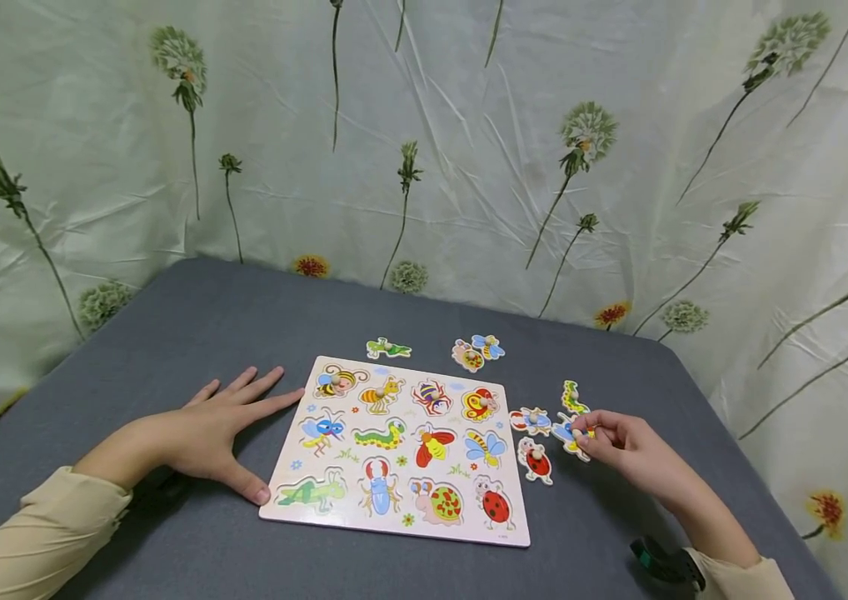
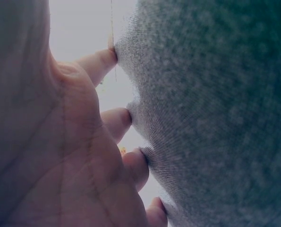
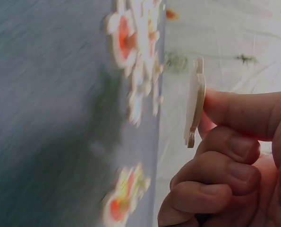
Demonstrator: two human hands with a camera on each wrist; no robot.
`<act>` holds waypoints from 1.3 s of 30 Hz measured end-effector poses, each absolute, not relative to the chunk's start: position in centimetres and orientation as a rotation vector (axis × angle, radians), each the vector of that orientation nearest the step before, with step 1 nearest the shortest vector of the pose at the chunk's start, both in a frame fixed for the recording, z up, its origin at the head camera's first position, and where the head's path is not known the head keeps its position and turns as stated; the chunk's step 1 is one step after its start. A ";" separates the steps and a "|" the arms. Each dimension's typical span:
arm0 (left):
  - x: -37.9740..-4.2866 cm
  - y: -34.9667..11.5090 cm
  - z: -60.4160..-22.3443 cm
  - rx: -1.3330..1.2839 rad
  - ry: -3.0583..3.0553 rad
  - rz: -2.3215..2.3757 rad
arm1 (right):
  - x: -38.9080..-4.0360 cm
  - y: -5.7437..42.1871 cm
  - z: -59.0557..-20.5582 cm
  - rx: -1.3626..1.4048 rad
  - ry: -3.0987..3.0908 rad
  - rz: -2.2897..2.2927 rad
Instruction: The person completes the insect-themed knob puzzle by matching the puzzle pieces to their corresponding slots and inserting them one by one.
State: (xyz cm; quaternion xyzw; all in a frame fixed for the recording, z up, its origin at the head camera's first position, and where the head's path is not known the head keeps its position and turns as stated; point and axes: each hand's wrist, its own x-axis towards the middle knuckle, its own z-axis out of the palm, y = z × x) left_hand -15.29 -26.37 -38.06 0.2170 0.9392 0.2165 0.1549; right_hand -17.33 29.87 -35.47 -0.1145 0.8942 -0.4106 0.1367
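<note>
My right hand (image 1: 626,450) pinches a blue-winged insect puzzle piece (image 1: 566,438) between thumb and fingers, right of the board. In the right wrist view the piece (image 3: 196,104) is edge-on, raised off the table. My left hand (image 1: 217,433) lies palm down with fingers spread, its thumb and index fingertips at the left edge of the wooden puzzle board (image 1: 401,527). Knobbed bees, a spider (image 1: 433,397) and a butterfly (image 1: 480,405) fill the board's top row. Printed insects show in the lower two rows. The left wrist view shows the left palm (image 2: 60,142) and fingertips against the grey cloth.
A ladybug piece (image 1: 535,461), a beetle piece (image 1: 532,421) and a caterpillar piece (image 1: 572,397) lie near the right hand. Behind the board are a grasshopper piece (image 1: 388,348), a snail piece (image 1: 467,356) and a blue-winged bee piece (image 1: 488,346). A flowered curtain (image 1: 469,208) hangs behind the table.
</note>
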 end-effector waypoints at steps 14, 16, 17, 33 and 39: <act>-15.2 -26.5 -38.2 0.619 2.686 0.623 | -19.4 22.8 -33.7 -0.524 2.530 -1.206; -15.3 -26.5 -38.2 0.617 2.689 0.613 | -19.6 21.9 -33.7 -0.537 2.526 -1.198; -15.3 -26.6 -38.2 0.616 2.692 0.607 | -19.7 21.5 -33.6 -0.547 2.517 -1.202; -15.4 -26.8 -38.5 0.616 2.705 0.605 | -20.5 16.3 -33.1 -0.645 2.454 -1.228; -15.4 -26.7 -38.6 0.622 2.704 0.608 | -20.7 15.3 -33.0 -0.640 2.417 -1.249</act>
